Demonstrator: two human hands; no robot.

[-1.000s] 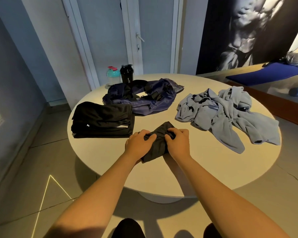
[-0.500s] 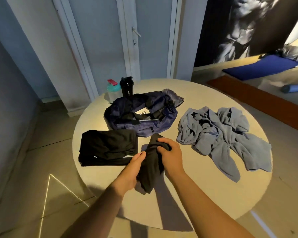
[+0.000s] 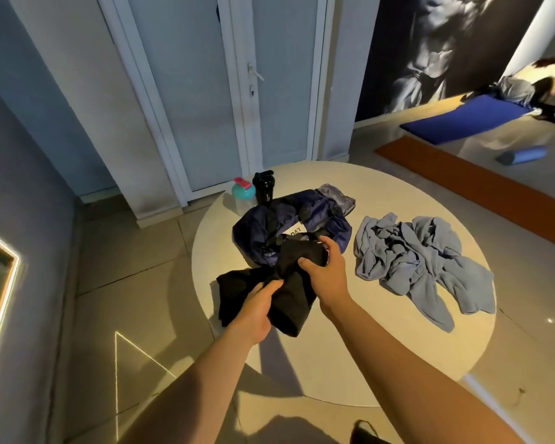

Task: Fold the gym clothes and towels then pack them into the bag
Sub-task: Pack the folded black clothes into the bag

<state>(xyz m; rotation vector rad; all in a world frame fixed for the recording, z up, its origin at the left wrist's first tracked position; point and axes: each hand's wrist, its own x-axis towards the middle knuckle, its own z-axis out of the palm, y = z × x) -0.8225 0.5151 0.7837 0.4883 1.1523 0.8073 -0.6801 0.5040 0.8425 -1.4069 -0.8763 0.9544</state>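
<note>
A person's two hands hold a folded black garment (image 3: 293, 293) above a round white table (image 3: 398, 363), its upper end at the near edge of a navy gym bag (image 3: 318, 216); whether that end has entered the bag's opening cannot be told from this angle. The left hand (image 3: 258, 310) has its fingers curled round the lower part of the garment, while the right hand (image 3: 326, 275) clasps the upper part, thumb on the near side and fingers wrapped over the top. The bag lies at the table's 11 o'clock, a folded black pile (image 3: 237, 290) at 9 o'clock and a crumpled grey-blue heap (image 3: 414, 261) at 3 o'clock. A teal bottle (image 3: 243, 191) and a black shaker (image 3: 263, 189) stand at the far rim, just behind the bag.
</note>
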